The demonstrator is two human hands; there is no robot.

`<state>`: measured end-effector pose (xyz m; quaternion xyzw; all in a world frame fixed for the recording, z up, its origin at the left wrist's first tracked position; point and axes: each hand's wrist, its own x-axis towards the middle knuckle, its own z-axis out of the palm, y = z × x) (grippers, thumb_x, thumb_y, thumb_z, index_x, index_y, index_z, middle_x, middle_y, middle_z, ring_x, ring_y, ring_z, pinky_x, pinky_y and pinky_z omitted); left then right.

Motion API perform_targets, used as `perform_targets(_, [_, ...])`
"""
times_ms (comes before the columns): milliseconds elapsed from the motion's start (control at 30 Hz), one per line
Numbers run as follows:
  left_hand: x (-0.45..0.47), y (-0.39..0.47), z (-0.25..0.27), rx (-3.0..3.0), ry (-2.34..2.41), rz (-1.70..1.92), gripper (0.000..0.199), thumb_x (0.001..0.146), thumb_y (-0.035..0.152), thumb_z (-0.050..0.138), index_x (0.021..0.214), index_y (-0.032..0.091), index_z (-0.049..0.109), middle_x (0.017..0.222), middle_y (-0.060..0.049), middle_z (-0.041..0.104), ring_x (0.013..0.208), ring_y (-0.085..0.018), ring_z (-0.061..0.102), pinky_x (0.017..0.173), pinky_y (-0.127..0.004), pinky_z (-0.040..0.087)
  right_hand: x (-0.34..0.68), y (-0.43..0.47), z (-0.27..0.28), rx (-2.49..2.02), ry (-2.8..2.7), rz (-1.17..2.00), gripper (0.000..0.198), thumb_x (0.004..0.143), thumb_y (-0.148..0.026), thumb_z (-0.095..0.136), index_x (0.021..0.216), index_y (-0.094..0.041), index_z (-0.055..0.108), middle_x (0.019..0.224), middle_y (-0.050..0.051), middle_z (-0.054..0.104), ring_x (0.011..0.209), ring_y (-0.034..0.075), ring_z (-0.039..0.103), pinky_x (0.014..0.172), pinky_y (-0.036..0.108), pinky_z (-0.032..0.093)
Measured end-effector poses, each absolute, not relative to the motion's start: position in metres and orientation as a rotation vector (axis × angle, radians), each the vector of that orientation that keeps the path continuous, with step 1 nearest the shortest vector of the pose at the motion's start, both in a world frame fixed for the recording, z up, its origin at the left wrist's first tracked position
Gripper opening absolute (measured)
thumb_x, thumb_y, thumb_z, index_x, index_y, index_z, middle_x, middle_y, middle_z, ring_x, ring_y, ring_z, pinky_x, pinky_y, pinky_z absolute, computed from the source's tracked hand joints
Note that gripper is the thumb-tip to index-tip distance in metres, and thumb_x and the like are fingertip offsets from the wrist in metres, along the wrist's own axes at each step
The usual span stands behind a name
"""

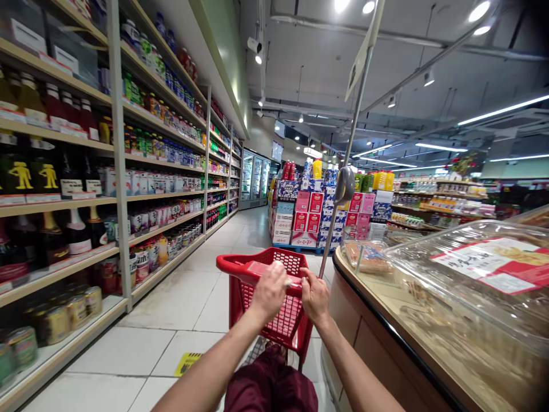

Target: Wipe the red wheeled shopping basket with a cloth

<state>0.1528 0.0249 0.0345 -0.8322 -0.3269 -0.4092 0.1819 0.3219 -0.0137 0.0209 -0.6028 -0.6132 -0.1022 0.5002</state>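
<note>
Many bottles [79, 232] and cans [77, 312] fill pale wooden shelving with grey metal posts [119, 171], cut off at the left edge, the lowest in shadow. My left forearm slants inward; my left hand [270, 290], slightly blurred, is curled over the handle of the red plastic shopping cart [234, 297] right before me, its wheels hard to make out. My right hand [316, 296] grips the handle's right end, fingertips partly hidden. Farther right, the frame crops a clear plastic food box [484, 266].
</note>
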Motion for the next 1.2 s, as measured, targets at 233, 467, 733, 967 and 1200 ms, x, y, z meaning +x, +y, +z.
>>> perform_targets(233, [0.13, 0.04, 0.038, -2.198, -1.194, -1.321, 0.029, 0.083, 0.018, 0.034, 0.094, 0.02, 0.061, 0.104, -0.007, 0.062, 0.109, -0.02, 0.049, 0.096, -0.045, 0.041, 0.338, -0.013, 0.027, -1.538, -1.501, -0.264, 0.036, 0.081, -0.026, 0.032, 0.105, -0.021, 0.059, 0.088, 0.002, 0.068, 0.08, 0.017, 0.058, 0.078, 0.029, 0.037])
perform_targets(467, [0.158, 0.035, 0.032, -2.401, -0.814, -1.174, 0.032, 0.083, 0.02, 0.037, 0.11, 0.019, 0.054, 0.12, -0.006, 0.054, 0.119, -0.019, 0.041, 0.099, -0.04, 0.039, 0.321, -0.008, 0.04, -1.67, -1.619, -0.332, 0.032, 0.083, -0.022, 0.035, 0.102, -0.021, 0.06, 0.083, 0.005, 0.069, 0.075, 0.018, 0.061, 0.081, 0.032, 0.033])
perform_targets(733, [0.147, 0.04, 0.035, -2.341, -0.995, -1.244, 0.029, 0.084, 0.019, 0.035, 0.101, 0.02, 0.059, 0.117, -0.006, 0.056, 0.118, -0.02, 0.042, 0.101, -0.044, 0.036, 0.314, -0.008, 0.029, -1.602, -1.594, -0.417, 0.034, 0.08, -0.021, 0.039, 0.107, -0.02, 0.059, 0.075, 0.003, 0.068, 0.067, 0.016, 0.058, 0.076, 0.029, 0.034])
perform_targets(967, [0.132, 0.041, 0.034, -2.207, -1.181, -1.35, 0.028, 0.084, 0.018, 0.035, 0.095, 0.019, 0.061, 0.107, -0.007, 0.061, 0.113, -0.02, 0.047, 0.1, -0.044, 0.036, 0.328, -0.008, 0.025, -1.574, -1.565, -0.441, 0.036, 0.08, -0.022, 0.036, 0.106, -0.02, 0.06, 0.078, 0.003, 0.068, 0.067, 0.016, 0.057, 0.076, 0.028, 0.036])
perform_targets(1200, [0.152, 0.031, 0.033, -2.424, -0.861, -1.142, 0.032, 0.082, 0.019, 0.038, 0.109, 0.021, 0.055, 0.12, -0.004, 0.055, 0.12, -0.018, 0.041, 0.103, -0.037, 0.035, 0.354, -0.001, 0.019, -1.564, -1.588, -0.396, 0.036, 0.078, -0.022, 0.037, 0.106, -0.022, 0.06, 0.08, 0.0, 0.068, 0.07, 0.016, 0.058, 0.074, 0.026, 0.038])
